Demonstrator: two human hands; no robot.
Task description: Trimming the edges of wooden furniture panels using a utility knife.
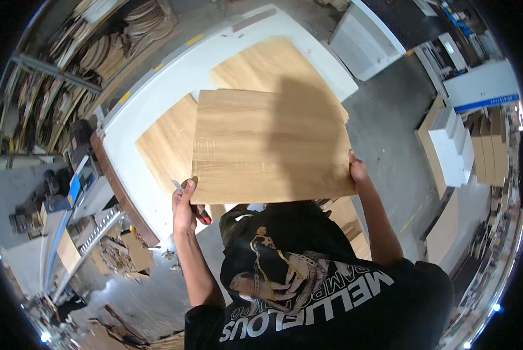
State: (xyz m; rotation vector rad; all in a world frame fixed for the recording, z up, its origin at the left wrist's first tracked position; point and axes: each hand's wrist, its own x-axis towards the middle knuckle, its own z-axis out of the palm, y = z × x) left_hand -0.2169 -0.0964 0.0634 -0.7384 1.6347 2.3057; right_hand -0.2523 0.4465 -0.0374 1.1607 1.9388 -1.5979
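Head view: right fingers (353, 158) grip the board (244, 146), left fingers (188, 189) the board and seemingly a knife (204, 217).

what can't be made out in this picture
Held board: underside, head view; its top hides it.
Boards on the table: covered parts, head view; hidden by the held board.
Knife: middle part, head view; hidden by the left hand.
Right hand: far side, head view; behind the held board.
Rack: outer end, head view; cut off by dark rim.
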